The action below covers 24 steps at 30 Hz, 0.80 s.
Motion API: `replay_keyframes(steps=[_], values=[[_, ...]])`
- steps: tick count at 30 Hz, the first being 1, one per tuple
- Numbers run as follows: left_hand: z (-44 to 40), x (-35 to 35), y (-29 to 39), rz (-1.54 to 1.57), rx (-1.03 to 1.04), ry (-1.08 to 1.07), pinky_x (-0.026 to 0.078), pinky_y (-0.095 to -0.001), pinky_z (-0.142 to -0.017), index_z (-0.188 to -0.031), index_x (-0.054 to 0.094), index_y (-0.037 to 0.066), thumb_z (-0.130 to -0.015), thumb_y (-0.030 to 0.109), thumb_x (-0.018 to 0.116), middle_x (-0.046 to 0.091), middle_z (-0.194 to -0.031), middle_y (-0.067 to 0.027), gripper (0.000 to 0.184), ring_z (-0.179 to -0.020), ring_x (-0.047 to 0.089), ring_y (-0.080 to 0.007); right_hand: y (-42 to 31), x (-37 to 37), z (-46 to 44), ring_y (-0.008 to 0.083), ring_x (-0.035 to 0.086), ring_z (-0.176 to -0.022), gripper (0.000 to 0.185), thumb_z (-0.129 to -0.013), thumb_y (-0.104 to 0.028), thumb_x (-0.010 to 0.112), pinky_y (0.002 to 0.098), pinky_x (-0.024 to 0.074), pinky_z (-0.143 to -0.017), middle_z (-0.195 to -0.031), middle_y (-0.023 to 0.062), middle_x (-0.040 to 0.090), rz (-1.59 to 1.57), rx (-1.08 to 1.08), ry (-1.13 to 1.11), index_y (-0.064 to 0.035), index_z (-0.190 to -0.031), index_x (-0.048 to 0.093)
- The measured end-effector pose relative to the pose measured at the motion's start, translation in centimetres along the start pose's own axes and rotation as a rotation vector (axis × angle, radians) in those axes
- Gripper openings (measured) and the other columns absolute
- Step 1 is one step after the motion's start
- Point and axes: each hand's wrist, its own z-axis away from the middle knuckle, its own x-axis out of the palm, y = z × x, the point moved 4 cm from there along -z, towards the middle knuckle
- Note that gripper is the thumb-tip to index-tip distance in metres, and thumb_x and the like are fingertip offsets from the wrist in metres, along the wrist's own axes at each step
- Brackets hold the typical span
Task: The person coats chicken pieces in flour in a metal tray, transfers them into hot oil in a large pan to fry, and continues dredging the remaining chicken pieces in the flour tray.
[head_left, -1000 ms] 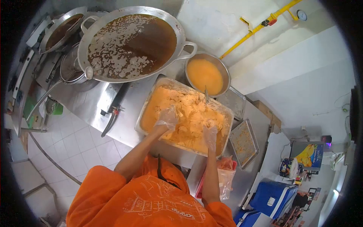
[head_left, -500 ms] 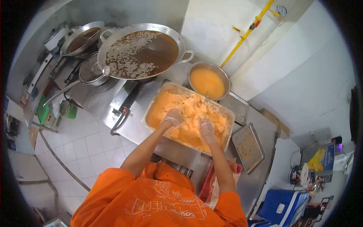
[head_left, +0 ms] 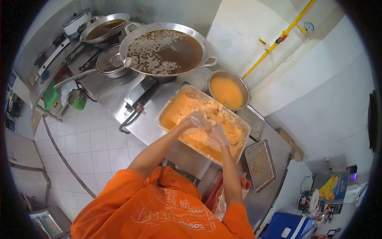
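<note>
A large rectangular tub [head_left: 162,122] holds an orange, floury, lumpy mixture [head_left: 234,133]. Both my hands wear clear plastic gloves and are close together over its middle. My left hand [head_left: 195,120] curls at the upper left of the pair, with its fingers pointing toward my right hand [head_left: 217,136]. Together they cup some of the mixture, and orange shows between the palms. Single pieces inside the grasp cannot be made out. A metal bowl [head_left: 211,77] of orange batter stands just behind the tub, with a utensil handle leaning at its near rim.
A big two-handled wok [head_left: 203,40] of dark oil with pale foam stands at back left. Beside it are a long-handled strainer [head_left: 75,79] and a second wok [head_left: 125,19]. A crumb-strewn metal tray [head_left: 260,165] lies on the right. A red container [head_left: 215,192] sits near my right forearm.
My hands have come together and up from the mixture, where they were apart and pressed into it. The camera view has shifted, so the surroundings appear displaced.
</note>
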Motion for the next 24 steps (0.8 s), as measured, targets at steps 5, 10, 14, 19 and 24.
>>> replay_keyframes(steps=[5, 10, 14, 19, 24], values=[[6.2, -4.9, 1.4, -0.164, -0.252, 0.117, 0.055, -0.0425, -0.085, -0.11, 0.073, 0.004, -0.095, 0.041, 0.062, 0.072, -0.109, -0.0222, 0.042, -0.1, 0.07, -0.0363, -4.3, -3.8, 4.3, 0.0424, 0.064, -0.093, 0.042, -0.086, -0.019, 0.068, 0.0464, 0.052, -0.082, -0.099, 0.0255, 0.068, -0.025, -0.052, 0.35, 0.0017, -0.122, 0.064], [6.2, -1.2, -13.5, -0.56, -0.267, -0.059, 0.056, -0.0433, -0.078, -0.095, 0.077, 0.004, -0.091, 0.037, 0.063, 0.074, -0.092, -0.017, 0.036, -0.09, 0.072, -0.033, -0.3, -3.2, 6.9, 0.0377, 0.064, -0.101, 0.036, -0.086, -0.013, 0.068, 0.042, 0.0509, -0.088, -0.107, 0.0222, 0.069, 0.072, 0.116, 0.388, 0.0002, -0.119, 0.066], [7.4, -1.0, -13.0, -0.829, -0.024, -0.086, 0.057, -0.0407, -0.067, -0.077, 0.079, 0.013, -0.071, 0.02, 0.067, 0.074, -0.08, -0.01, 0.014, -0.079, 0.073, -0.0281, -1.9, -5.2, 6.7, 0.0309, 0.064, -0.098, 0.034, -0.084, -0.008, 0.066, 0.0382, 0.051, -0.086, -0.103, 0.0157, 0.07, 0.126, 0.251, 0.291, 0.0009, -0.117, 0.067], [8.9, -3.4, -12.1, -0.569, -0.036, -0.12, 0.056, -0.0419, -0.07, -0.08, 0.078, 0.013, -0.074, 0.021, 0.066, 0.075, -0.084, -0.0111, 0.015, -0.082, 0.073, -0.0301, -8.9, -11.3, 3.9, 0.0229, 0.063, -0.091, 0.032, -0.082, -0.004, 0.061, 0.0341, 0.0517, -0.081, -0.098, 0.0111, 0.07, -0.017, 0.34, 0.184, 0.0033, -0.112, 0.068], [10.1, -3.0, -13.7, -0.36, -0.066, -0.072, 0.056, -0.0436, -0.072, -0.083, 0.078, 0.011, -0.078, 0.021, 0.066, 0.076, -0.087, -0.0105, 0.016, -0.084, 0.073, -0.0301, -19.9, -19.0, -4.3, 0.0148, 0.062, -0.084, 0.031, -0.079, -0.001, 0.056, 0.0299, 0.0524, -0.075, -0.093, 0.0066, 0.07, -0.177, 0.333, 0.164, 0.0056, -0.107, 0.069]])
